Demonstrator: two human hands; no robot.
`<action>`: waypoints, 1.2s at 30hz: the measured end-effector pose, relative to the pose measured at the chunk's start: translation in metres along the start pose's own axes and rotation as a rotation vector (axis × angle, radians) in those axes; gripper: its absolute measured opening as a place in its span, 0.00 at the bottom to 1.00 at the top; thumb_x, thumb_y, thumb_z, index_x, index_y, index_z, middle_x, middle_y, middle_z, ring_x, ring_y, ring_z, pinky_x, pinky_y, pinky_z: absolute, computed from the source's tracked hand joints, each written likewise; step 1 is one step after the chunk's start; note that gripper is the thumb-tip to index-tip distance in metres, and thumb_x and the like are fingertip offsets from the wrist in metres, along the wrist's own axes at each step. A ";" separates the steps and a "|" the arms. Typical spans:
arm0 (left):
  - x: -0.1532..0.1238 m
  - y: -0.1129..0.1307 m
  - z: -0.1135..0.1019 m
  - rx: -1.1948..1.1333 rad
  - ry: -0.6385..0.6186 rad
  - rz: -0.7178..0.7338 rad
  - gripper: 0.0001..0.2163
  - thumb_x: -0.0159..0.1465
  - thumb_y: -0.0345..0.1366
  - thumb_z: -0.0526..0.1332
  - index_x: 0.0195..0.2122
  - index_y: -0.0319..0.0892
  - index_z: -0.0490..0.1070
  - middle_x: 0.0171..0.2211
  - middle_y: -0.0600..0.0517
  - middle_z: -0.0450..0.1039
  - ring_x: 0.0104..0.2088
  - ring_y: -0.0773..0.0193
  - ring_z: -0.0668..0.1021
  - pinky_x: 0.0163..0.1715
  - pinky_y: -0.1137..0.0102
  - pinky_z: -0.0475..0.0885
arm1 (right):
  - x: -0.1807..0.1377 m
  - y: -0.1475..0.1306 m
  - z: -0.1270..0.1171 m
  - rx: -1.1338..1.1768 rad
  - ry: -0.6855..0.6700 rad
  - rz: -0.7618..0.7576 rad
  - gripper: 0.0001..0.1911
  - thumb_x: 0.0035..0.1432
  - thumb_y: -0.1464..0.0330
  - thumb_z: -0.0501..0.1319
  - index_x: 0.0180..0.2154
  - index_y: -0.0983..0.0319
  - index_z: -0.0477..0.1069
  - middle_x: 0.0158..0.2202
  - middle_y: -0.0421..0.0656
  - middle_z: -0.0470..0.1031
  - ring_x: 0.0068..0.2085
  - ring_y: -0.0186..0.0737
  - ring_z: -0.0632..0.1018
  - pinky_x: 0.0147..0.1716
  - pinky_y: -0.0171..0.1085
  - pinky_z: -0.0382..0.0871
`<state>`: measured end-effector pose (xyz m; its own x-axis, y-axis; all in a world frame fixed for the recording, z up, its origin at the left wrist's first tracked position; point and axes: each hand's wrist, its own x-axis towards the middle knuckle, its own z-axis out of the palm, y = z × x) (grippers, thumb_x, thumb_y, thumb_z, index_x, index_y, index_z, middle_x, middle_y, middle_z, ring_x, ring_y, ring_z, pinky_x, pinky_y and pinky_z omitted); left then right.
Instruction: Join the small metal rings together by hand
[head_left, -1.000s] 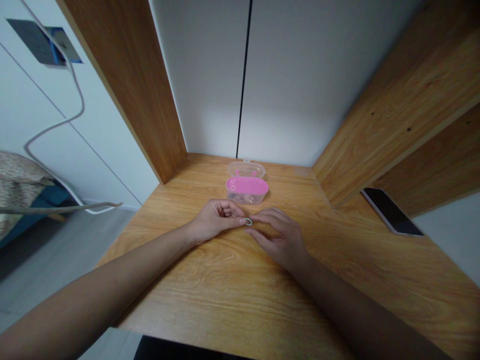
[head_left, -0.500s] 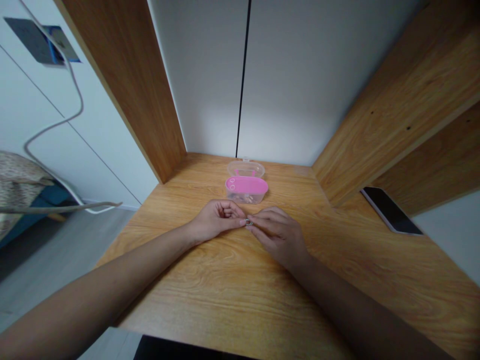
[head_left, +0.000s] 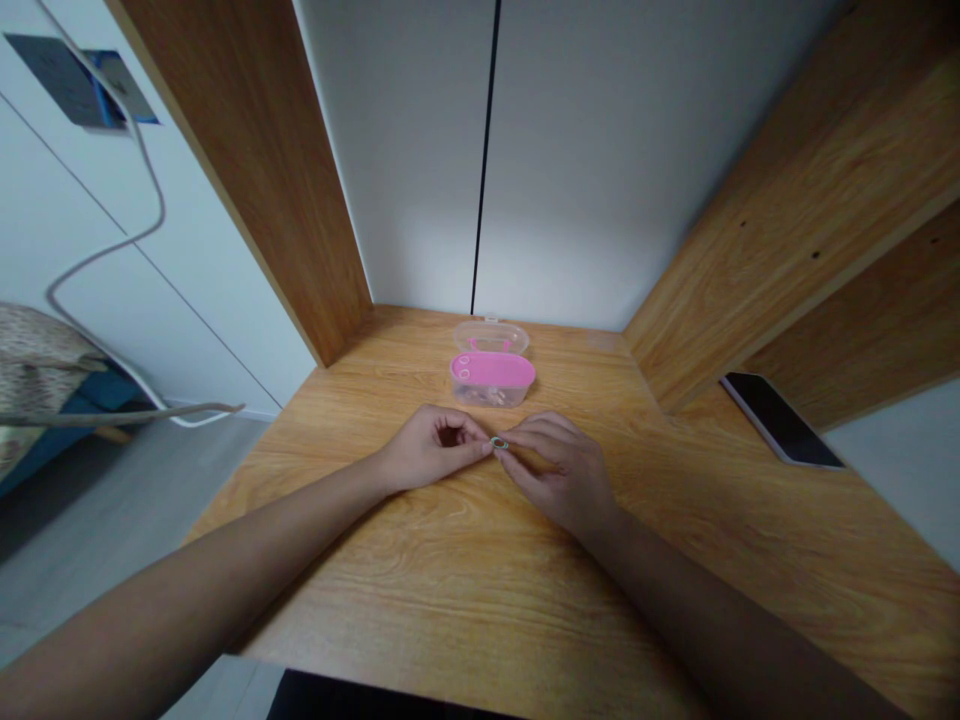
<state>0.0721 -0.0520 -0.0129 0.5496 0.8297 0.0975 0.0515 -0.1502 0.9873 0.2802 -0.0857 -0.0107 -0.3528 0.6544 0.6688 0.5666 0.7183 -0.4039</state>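
Note:
My left hand [head_left: 427,452] and my right hand [head_left: 559,470] rest on the wooden desk [head_left: 480,590], fingertips meeting at the middle. Between them both pinch a small pale ring [head_left: 498,442]. The left fingers are curled into a loose fist with thumb and forefinger on the ring. The right fingers are bunched together on its other side. Just behind the hands sits a small pink box [head_left: 493,377] with its clear lid [head_left: 491,336] flipped open at the back; small pieces lie inside it.
A black phone [head_left: 780,421] lies on the lower shelf at the right. Wooden side panels [head_left: 255,170] wall the desk on both sides, with a white back wall. A grey cable [head_left: 112,250] hangs at the left over the floor.
My right fingers have closed in onto the ring that the left hand was holding; now both hands pinch it. The hands have barely shifted otherwise.

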 end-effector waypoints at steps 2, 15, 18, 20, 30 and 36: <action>-0.001 0.001 0.000 0.058 0.018 0.010 0.12 0.60 0.42 0.68 0.31 0.35 0.79 0.28 0.48 0.79 0.28 0.68 0.77 0.31 0.74 0.70 | 0.000 0.000 0.000 -0.017 -0.019 -0.015 0.06 0.59 0.69 0.65 0.41 0.57 0.77 0.34 0.42 0.81 0.35 0.41 0.79 0.37 0.42 0.73; 0.001 0.019 -0.014 0.273 0.091 0.003 0.12 0.61 0.42 0.65 0.33 0.36 0.79 0.30 0.48 0.80 0.29 0.67 0.76 0.30 0.73 0.68 | -0.004 0.005 0.004 0.022 -0.005 0.104 0.15 0.57 0.68 0.67 0.47 0.57 0.75 0.39 0.43 0.81 0.40 0.43 0.80 0.42 0.44 0.74; 0.005 0.032 -0.030 0.433 0.176 0.003 0.13 0.62 0.43 0.64 0.31 0.37 0.79 0.28 0.49 0.79 0.27 0.68 0.73 0.27 0.74 0.64 | -0.004 0.009 0.005 0.049 -0.020 0.152 0.15 0.56 0.70 0.67 0.47 0.56 0.74 0.37 0.43 0.81 0.39 0.43 0.80 0.43 0.44 0.74; 0.011 0.038 -0.040 0.506 0.222 0.014 0.13 0.62 0.43 0.63 0.32 0.38 0.79 0.27 0.50 0.78 0.25 0.69 0.72 0.25 0.75 0.62 | -0.004 0.010 0.006 0.059 -0.034 0.188 0.16 0.55 0.70 0.67 0.47 0.56 0.74 0.37 0.42 0.81 0.40 0.43 0.80 0.43 0.43 0.74; 0.076 0.070 -0.051 0.834 0.109 0.000 0.09 0.57 0.38 0.63 0.29 0.37 0.79 0.23 0.51 0.75 0.22 0.68 0.70 0.23 0.72 0.58 | -0.004 0.013 0.010 0.077 -0.054 0.302 0.15 0.53 0.73 0.68 0.44 0.57 0.76 0.37 0.41 0.80 0.38 0.40 0.80 0.41 0.41 0.74; 0.099 0.070 -0.054 0.913 0.046 -0.185 0.08 0.52 0.38 0.66 0.26 0.38 0.80 0.19 0.51 0.74 0.20 0.66 0.69 0.23 0.71 0.57 | -0.004 0.014 0.009 0.092 -0.034 0.304 0.14 0.52 0.73 0.67 0.43 0.58 0.77 0.36 0.42 0.81 0.37 0.40 0.80 0.40 0.40 0.75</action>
<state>0.0854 0.0488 0.0727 0.4348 0.9001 -0.0277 0.7815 -0.3618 0.5083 0.2828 -0.0763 -0.0250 -0.2030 0.8489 0.4881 0.5807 0.5057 -0.6380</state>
